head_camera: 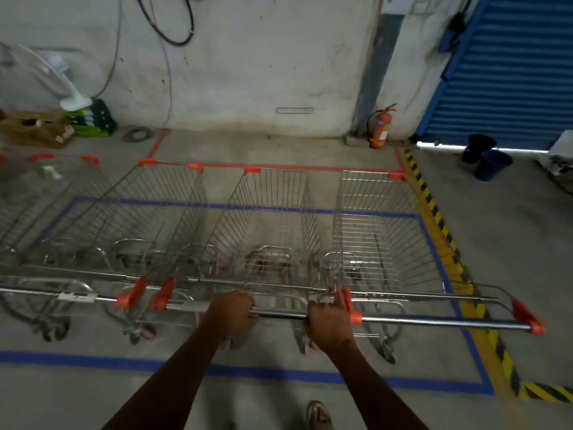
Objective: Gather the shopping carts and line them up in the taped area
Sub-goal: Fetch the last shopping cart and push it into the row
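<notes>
Both hands [231, 311] gripping cart handle [280, 314]

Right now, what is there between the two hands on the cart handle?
In the head view, only a bare stretch of the metal handle bar lies between the left hand and the right hand; both grip it.

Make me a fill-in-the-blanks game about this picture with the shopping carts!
1. Both hands grip the ____ of the cart being pushed.
2. The tape outlining the floor area around the carts is ____.
3. The red thing standing against the wall is a fire ____.
4. The shutter at the right is coloured ____.

Missing words: handle; blue; extinguisher; blue
</notes>
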Tool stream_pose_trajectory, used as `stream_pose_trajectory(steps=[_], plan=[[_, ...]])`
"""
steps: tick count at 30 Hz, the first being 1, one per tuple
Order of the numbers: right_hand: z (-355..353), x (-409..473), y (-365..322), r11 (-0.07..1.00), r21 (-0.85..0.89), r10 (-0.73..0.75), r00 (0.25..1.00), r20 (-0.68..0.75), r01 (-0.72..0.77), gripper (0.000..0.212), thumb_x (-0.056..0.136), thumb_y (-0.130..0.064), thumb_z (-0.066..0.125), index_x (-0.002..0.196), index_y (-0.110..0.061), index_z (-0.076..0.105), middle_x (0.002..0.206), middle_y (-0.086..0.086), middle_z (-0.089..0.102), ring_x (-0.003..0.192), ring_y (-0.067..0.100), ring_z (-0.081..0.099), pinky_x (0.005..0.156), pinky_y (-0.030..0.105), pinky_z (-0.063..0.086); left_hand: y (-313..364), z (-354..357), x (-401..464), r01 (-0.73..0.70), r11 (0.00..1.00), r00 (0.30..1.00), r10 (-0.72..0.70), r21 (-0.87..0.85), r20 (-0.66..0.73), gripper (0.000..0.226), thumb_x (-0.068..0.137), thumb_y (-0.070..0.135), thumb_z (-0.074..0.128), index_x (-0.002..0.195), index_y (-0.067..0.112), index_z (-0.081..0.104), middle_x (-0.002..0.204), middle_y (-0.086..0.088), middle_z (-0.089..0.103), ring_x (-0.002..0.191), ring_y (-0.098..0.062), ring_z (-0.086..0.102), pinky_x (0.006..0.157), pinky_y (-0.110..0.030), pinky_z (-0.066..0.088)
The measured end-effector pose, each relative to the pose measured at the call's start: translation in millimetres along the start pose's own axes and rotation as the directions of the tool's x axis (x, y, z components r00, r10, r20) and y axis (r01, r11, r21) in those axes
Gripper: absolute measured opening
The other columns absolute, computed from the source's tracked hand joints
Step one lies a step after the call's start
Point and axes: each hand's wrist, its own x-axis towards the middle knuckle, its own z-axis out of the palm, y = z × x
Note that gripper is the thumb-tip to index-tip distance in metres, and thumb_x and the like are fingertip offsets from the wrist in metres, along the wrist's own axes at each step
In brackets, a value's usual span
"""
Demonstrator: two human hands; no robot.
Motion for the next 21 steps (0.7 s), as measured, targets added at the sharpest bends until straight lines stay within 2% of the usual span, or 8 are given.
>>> stream_pose_trajectory(steps=[4,7,10,12,15,17,19,21], plan=[[2,-1,-4,0.999,-0.02,0.031,0.998,0.045,-0.03,0.029,0.073,-0.051,0.07,0.079,-0.023,0.07,0.076,0.008,0.074,0.093,0.038,0.071,0.113,0.07,0.027,-12,7,-10,-0.116,0.99,0.99,0.109,-0.074,-0.085,0.033,0.092,0.049,0.052,0.11,0.024,0.063,0.11,-0.002,0.068,0.101,-0.022,0.063,0.084,-0.035,0.049],[9,0,-8,0.999,-0.028,0.047,0.999,0.024,-0.046,0.036,0.076,-0.055,0.056,0.072,-0.022,0.068,0.06,0.006,0.067,0.073,0.036,0.071,0.114,0.067,0.027,-24,4,-21,-0.159,0.981,0.976,0.14,-0.11,-0.166,0.025,0.092,0.042,0.056,0.108,0.023,0.061,0.105,-0.003,0.068,0.095,-0.023,0.064,0.079,-0.033,0.045],[4,-1,-12,0.998,-0.023,0.067,0.998,0.018,-0.066,0.034,0.081,-0.052,0.052,0.081,-0.022,0.069,0.071,0.005,0.072,0.087,0.034,0.071,0.118,0.058,0.023,-46,5,-33,-0.149,0.977,0.968,0.113,-0.149,-0.224,0.026,0.089,0.04,0.057,0.107,0.021,0.059,0.107,-0.003,0.067,0.097,-0.024,0.064,0.082,-0.034,0.046],[2,-2,-16,0.998,-0.009,0.064,0.998,-0.009,-0.064,0.034,0.079,-0.053,0.053,0.081,-0.023,0.068,0.075,0.003,0.072,0.087,0.031,0.07,0.118,0.059,0.023,-65,11,-41,-0.15,0.966,0.961,0.093,-0.209,-0.26,0.029,0.088,0.037,0.059,0.111,0.02,0.057,0.111,-0.003,0.064,0.102,-0.025,0.061,0.086,-0.036,0.044],[-2,-7,-31,0.998,0.054,0.018,0.997,-0.068,-0.014,0.048,0.079,-0.069,0.053,0.09,-0.024,0.063,0.089,0.002,0.067,0.088,0.029,0.064,0.1,0.05,0.039,-90,21,-54,-0.168,0.947,0.957,0.09,-0.273,-0.277,0.041,0.088,0.034,0.062,0.126,0.023,0.053,0.122,0.0,0.059,0.112,-0.022,0.056,0.094,-0.036,0.043],[-5,-8,-52,0.99,0.119,-0.061,0.989,-0.135,0.077,0.054,0.083,-0.073,0.052,0.102,-0.023,0.059,0.097,0.0,0.059,0.09,0.025,0.056,0.086,0.043,0.042,-105,26,-62,-0.139,0.956,0.955,0.059,-0.26,-0.292,0.054,0.085,0.037,0.066,0.135,0.026,0.049,0.131,0.002,0.055,0.117,-0.02,0.055,0.102,-0.037,0.042],[-8,-3,-78,0.971,0.187,-0.112,0.975,-0.194,0.149,0.057,0.086,-0.07,0.051,0.113,-0.021,0.057,0.103,0.0,0.055,0.093,0.024,0.053,0.084,0.043,0.042,-118,24,-74,-0.091,0.978,0.938,0.021,-0.189,-0.346,0.065,0.08,0.048,0.069,0.137,0.026,0.048,0.134,0.001,0.054,0.121,-0.021,0.054,0.114,-0.045,0.035],[-14,4,-108,0.954,0.222,-0.152,0.965,-0.215,0.2,0.06,0.088,-0.068,0.05,0.122,-0.019,0.056,0.109,0.0,0.054,0.097,0.023,0.051,0.087,0.042,0.042,-132,19,-90,-0.059,0.982,0.92,-0.017,-0.182,-0.392,0.077,0.075,0.061,0.068,0.139,0.022,0.047,0.139,-0.004,0.051,0.129,-0.026,0.05,0.114,-0.048,0.032]])
